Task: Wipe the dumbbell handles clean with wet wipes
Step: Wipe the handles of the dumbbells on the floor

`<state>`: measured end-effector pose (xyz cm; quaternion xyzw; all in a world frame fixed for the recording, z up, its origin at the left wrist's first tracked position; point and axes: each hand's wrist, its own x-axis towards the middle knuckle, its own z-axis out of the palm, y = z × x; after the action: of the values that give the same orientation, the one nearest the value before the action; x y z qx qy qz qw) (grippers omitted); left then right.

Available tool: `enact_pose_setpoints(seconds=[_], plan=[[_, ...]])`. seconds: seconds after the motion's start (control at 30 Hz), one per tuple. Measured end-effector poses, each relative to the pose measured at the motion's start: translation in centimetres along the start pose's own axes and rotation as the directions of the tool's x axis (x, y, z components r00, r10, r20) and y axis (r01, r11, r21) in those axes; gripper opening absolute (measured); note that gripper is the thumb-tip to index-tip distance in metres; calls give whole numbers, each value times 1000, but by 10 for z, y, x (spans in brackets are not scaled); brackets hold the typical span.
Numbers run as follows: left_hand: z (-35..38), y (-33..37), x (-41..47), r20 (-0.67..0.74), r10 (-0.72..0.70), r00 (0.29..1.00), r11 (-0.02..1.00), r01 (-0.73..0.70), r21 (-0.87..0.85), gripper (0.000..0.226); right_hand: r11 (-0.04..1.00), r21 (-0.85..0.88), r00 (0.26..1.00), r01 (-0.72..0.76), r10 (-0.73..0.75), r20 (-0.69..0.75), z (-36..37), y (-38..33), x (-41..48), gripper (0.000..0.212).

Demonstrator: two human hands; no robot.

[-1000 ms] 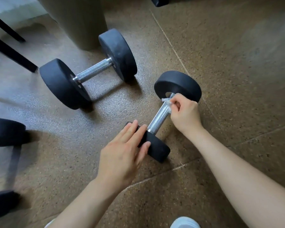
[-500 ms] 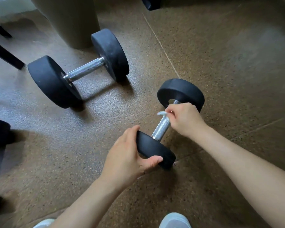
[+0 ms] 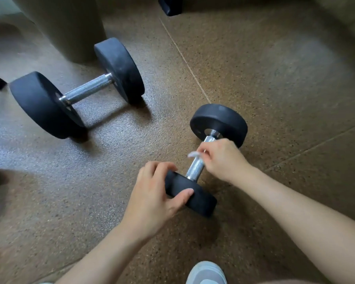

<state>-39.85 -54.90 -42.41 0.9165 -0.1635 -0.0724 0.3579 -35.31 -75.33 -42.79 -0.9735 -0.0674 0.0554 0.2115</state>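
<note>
A small black dumbbell point(image 3: 219, 121) with a knurled steel handle point(image 3: 196, 168) lies on the brown floor in the middle of the view. My left hand point(image 3: 154, 193) grips its near weight plate, thumb on the rim and fingers curled over the top. My right hand point(image 3: 221, 158) holds a crumpled white wet wipe point(image 3: 193, 155) against the upper part of the handle. A larger black dumbbell point(image 3: 74, 93) with a bare steel handle lies apart at the upper left.
A thick grey pillar point(image 3: 64, 27) stands just behind the larger dumbbell. A dark equipment foot point(image 3: 170, 6) sits at the top edge and dark shapes at the left edge. My light shoe point(image 3: 206, 273) shows at the bottom. Speckled rubber floor point(image 3: 285, 78) spreads to the right.
My left hand went from lying flat on the near plate to gripping it. My right hand slid the wipe down the handle from the far plate toward its middle.
</note>
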Motion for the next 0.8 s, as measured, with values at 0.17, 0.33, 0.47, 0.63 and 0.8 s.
enact_pose_setpoints(seconds=[0.17, 0.33, 0.47, 0.63, 0.8], plan=[[-4, 9, 12, 136, 4, 991, 993, -20, 117, 62, 993, -117, 1000, -5, 7, 22, 0, 4, -3, 18], [-15, 25, 29, 315, 40, 948, 968, -114, 223, 43, 982, -179, 998, -66, 67, 3, -12, 20, 3, 18], [-35, 34, 61, 553, 29, 833, 984, -121, 130, 17, 988, -154, 995, -10, 25, 98, -4, 12, -16, 17], [-20, 53, 88, 730, -95, 677, 918, -224, 326, 31, 973, -216, 995, -74, 85, 43, -12, 31, -8, 24], [-21, 57, 91, 787, -61, 614, 747, -494, 444, 57, 986, -167, 994, -10, 28, 102, -1, 21, -21, 20]])
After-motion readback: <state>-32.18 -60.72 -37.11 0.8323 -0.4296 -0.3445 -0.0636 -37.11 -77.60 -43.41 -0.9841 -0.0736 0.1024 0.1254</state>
